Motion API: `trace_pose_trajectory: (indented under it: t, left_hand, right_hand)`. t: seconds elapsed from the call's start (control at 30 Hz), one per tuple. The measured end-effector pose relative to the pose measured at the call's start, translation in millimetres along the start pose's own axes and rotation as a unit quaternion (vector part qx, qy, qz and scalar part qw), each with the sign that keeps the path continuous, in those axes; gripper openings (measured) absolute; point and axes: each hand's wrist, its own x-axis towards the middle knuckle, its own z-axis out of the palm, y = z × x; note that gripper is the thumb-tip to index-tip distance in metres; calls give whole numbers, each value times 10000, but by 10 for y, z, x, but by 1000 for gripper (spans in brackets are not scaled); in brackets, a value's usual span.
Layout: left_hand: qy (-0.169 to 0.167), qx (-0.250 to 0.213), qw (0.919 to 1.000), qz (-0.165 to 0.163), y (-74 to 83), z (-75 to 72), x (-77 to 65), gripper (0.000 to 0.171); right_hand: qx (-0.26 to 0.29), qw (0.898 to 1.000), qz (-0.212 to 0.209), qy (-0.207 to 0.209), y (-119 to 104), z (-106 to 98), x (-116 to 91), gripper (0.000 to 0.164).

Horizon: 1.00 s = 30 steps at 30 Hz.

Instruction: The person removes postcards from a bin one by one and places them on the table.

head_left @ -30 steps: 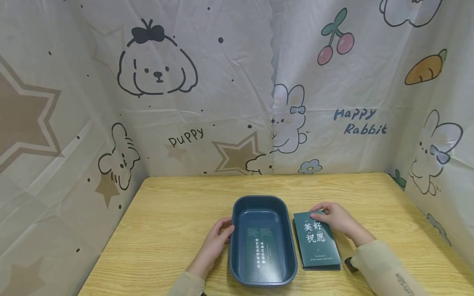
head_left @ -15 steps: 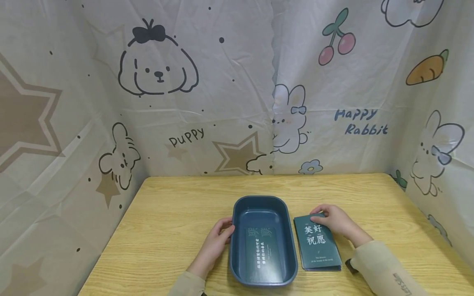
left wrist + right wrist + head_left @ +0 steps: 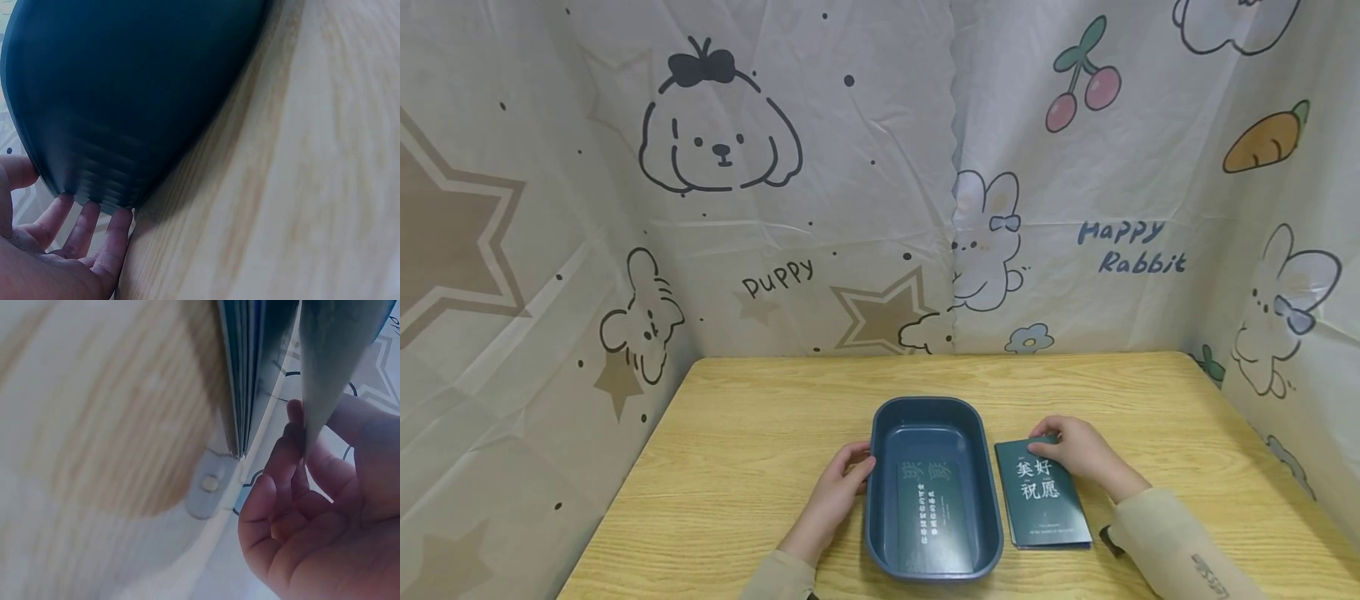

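Observation:
A dark blue rectangular tray (image 3: 990,483) stands on the table, with a green printed card (image 3: 936,517) lying in it. My left hand (image 3: 844,483) is at the tray's left side; in the left wrist view its spread fingertips (image 3: 119,219) touch the outer wall and the thumb is at the rim. Right of the tray, my right hand (image 3: 1075,446) pinches the far edge of a green card (image 3: 1047,504) with white characters. In the right wrist view this card (image 3: 325,369) stands apart from a stack of several cards (image 3: 240,375) at its far edge.
The wood-grain table (image 3: 760,433) carries the tray and cards. A patterned cloth (image 3: 820,208) hangs behind it and at both sides. A dark band (image 3: 1111,542) shows at my right sleeve.
My right hand has moved slightly nearer with the card. The card's near edge, earlier set back from the stack's, now almost lines up with it. The left hand and tray keep their place.

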Motion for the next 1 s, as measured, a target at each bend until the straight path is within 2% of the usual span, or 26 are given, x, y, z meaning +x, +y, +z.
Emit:
trace_pose_trajectory:
  t: [0.6,0.83,1.0]
  left_hand:
    - [30,42,10000,74,-12,3,0,42]
    - [71,-7,10000,19,-333,-15,180,46]
    - [90,48,9999,3,-357,-9,194,47]
  right_hand:
    - [-406,9991,-17,74,-96,-13,-28,11]
    - [-650,9979,-1,56,-69,18,-18,12]
    - [-820,9966,6,55,-60,33,-15,13]
